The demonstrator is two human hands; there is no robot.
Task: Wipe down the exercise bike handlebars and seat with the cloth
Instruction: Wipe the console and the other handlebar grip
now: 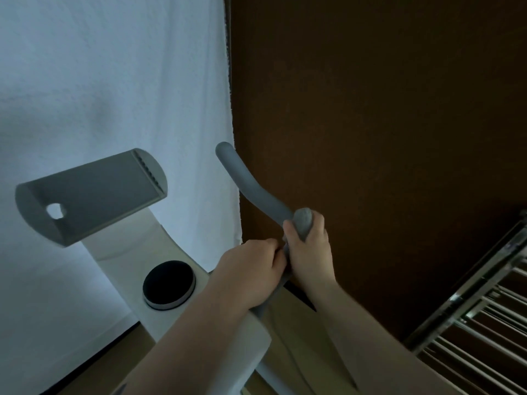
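Both arms reach up from the bottom. Left hand (251, 273) is clenched round the lower part of the grey handlebar (251, 186), near the white bike frame (176, 280). Right hand (309, 246) is clenched higher up on the same bar, w/ a small grey cloth (302, 222) bunched under its fingers, so the cloth sits on the bar at the bend. Hands are just beside each other.

Screen stand (88, 195) and a black round knob (168, 284) sit to the left. Seat isn't in view, so prob. not wiped yet.

What could go wrong: cloth is a small wad & could slip out of the fingers on a slide toward the bar tip. Top end might get missed. A metal rack (484, 309) is near on the right; an elbow could bump it.
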